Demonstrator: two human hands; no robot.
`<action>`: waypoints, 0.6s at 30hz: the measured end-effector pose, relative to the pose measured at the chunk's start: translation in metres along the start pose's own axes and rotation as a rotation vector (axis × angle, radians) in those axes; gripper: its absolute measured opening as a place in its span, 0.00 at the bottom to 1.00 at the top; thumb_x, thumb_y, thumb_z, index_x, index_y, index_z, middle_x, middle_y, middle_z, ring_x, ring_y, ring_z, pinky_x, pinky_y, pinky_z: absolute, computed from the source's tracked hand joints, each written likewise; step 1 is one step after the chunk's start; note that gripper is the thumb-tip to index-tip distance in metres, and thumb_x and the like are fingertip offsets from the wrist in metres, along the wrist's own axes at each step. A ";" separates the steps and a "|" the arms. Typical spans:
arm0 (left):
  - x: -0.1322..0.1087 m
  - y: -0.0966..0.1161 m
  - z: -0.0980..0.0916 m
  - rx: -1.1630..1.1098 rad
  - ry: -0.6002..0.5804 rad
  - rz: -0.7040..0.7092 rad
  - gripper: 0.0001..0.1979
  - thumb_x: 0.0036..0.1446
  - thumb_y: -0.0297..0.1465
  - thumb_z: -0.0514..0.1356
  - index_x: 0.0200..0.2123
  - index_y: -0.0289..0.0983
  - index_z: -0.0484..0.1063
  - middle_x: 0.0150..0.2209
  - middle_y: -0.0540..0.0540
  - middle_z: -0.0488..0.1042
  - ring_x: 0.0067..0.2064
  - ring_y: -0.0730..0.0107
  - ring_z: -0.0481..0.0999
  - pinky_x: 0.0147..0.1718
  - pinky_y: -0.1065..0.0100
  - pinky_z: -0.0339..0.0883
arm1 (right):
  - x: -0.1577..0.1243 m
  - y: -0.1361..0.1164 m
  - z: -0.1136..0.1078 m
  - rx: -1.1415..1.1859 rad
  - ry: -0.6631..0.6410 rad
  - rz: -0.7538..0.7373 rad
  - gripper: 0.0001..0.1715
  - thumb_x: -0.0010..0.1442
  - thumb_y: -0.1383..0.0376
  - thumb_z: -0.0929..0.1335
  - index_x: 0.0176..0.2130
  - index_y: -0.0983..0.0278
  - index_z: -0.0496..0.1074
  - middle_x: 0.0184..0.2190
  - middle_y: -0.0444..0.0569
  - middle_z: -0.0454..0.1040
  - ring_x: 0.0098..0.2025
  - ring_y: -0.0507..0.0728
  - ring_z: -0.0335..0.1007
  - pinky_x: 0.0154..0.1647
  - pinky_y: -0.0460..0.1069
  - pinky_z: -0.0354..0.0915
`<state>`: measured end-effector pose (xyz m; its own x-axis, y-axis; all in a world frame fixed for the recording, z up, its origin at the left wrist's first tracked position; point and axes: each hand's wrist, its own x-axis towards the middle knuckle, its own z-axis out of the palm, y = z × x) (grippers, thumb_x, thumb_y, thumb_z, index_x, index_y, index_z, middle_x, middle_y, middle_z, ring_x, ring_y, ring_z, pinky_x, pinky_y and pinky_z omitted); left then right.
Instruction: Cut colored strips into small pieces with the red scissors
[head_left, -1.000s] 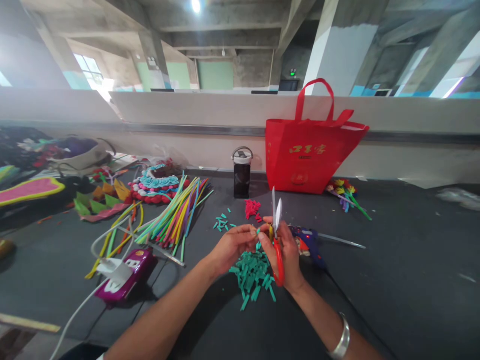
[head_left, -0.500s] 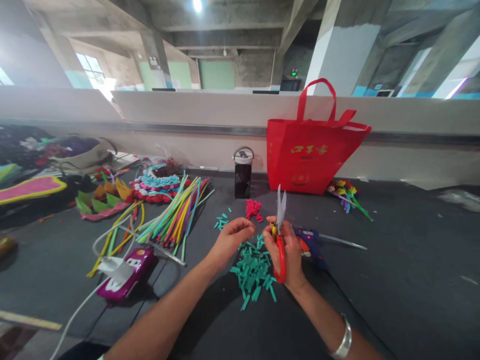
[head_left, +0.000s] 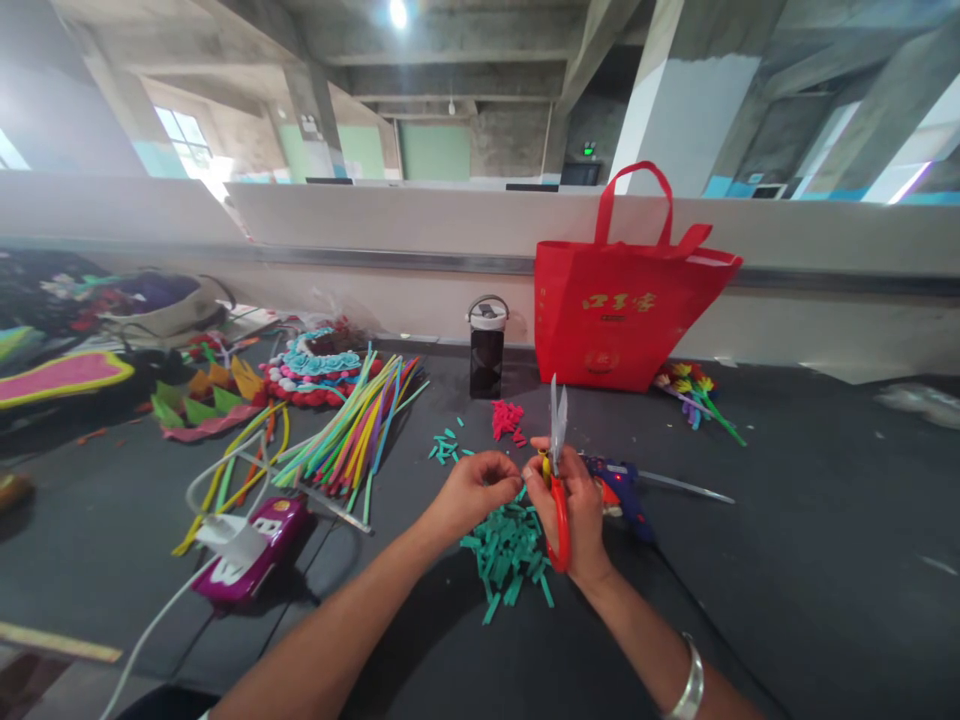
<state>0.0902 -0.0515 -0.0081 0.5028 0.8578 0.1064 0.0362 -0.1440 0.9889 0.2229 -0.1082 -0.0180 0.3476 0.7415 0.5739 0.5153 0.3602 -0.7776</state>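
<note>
Small, flat green strips (head_left: 504, 560) lie heaped beneath the fingers, apparently for easy reach. The left hand (head_left: 474, 490) pinches, any piece between its fingertips indiscernible; the right hand (head_left: 583, 508) grips red-handled metal scissors (head_left: 559, 508) blades-outward, probably freeing its thumb.

Craft workshop — concrete beams (head_left: 465, 42), black worktable (head_left: 795, 550), glue gun (head_left: 636, 512), coloured stems (head_left: 360, 425)

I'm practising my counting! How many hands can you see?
2: the left hand is by the green pieces, and the right hand is beside it, holding red-handled scissors. I see no others.
</note>
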 end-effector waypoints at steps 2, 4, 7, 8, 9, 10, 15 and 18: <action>-0.001 0.003 0.000 -0.053 0.019 -0.013 0.06 0.43 0.31 0.64 0.23 0.34 0.72 0.21 0.51 0.68 0.25 0.75 0.62 0.26 0.72 0.54 | -0.001 0.001 0.000 -0.011 -0.013 0.008 0.16 0.57 0.66 0.64 0.47 0.62 0.69 0.33 0.44 0.74 0.30 0.51 0.71 0.36 0.46 0.68; -0.002 0.005 -0.001 -0.144 0.070 -0.020 0.07 0.44 0.32 0.64 0.23 0.34 0.71 0.20 0.53 0.66 0.24 0.76 0.60 0.25 0.72 0.53 | -0.002 0.004 -0.001 -0.073 -0.022 -0.001 0.18 0.59 0.65 0.64 0.50 0.62 0.69 0.35 0.46 0.75 0.33 0.53 0.72 0.39 0.48 0.68; -0.003 0.009 -0.004 -0.301 0.197 -0.008 0.06 0.45 0.31 0.64 0.25 0.35 0.71 0.21 0.54 0.65 0.24 0.78 0.59 0.26 0.73 0.53 | -0.002 0.009 -0.003 -0.279 -0.060 -0.087 0.23 0.59 0.63 0.65 0.54 0.63 0.68 0.44 0.51 0.75 0.42 0.57 0.72 0.46 0.52 0.67; -0.003 0.010 -0.005 -0.348 0.238 0.004 0.05 0.45 0.30 0.64 0.25 0.35 0.71 0.22 0.54 0.65 0.24 0.78 0.60 0.26 0.74 0.53 | -0.002 0.010 -0.004 -0.355 -0.098 -0.109 0.25 0.58 0.64 0.65 0.56 0.62 0.67 0.44 0.50 0.75 0.42 0.57 0.71 0.46 0.53 0.67; -0.002 0.011 -0.005 -0.393 0.271 0.019 0.05 0.45 0.29 0.64 0.25 0.35 0.71 0.22 0.53 0.65 0.25 0.78 0.60 0.27 0.74 0.54 | -0.002 0.010 -0.004 -0.429 -0.126 -0.132 0.27 0.57 0.65 0.65 0.57 0.61 0.66 0.44 0.50 0.75 0.43 0.58 0.70 0.45 0.53 0.66; -0.002 0.011 -0.006 -0.439 0.294 0.030 0.04 0.46 0.29 0.64 0.25 0.35 0.71 0.22 0.53 0.66 0.25 0.78 0.61 0.28 0.74 0.55 | -0.003 0.010 -0.004 -0.490 -0.158 -0.150 0.29 0.57 0.66 0.66 0.58 0.59 0.65 0.43 0.50 0.75 0.43 0.59 0.69 0.45 0.54 0.66; -0.002 0.015 -0.005 -0.618 0.300 0.021 0.04 0.46 0.28 0.64 0.26 0.35 0.71 0.22 0.53 0.68 0.26 0.78 0.64 0.29 0.75 0.58 | -0.008 0.008 0.000 -0.584 -0.249 -0.172 0.34 0.54 0.70 0.67 0.60 0.56 0.63 0.39 0.48 0.73 0.41 0.59 0.67 0.44 0.53 0.66; -0.003 0.016 -0.005 -0.641 0.277 0.001 0.05 0.46 0.29 0.65 0.25 0.34 0.72 0.22 0.51 0.69 0.25 0.77 0.65 0.28 0.74 0.58 | -0.010 0.011 0.002 -0.554 -0.264 -0.168 0.34 0.54 0.71 0.67 0.60 0.56 0.64 0.39 0.48 0.73 0.41 0.58 0.67 0.44 0.52 0.66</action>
<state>0.0856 -0.0538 0.0083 0.2611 0.9643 0.0451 -0.5240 0.1023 0.8456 0.2234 -0.1106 -0.0324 0.0586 0.8405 0.5386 0.8995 0.1895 -0.3936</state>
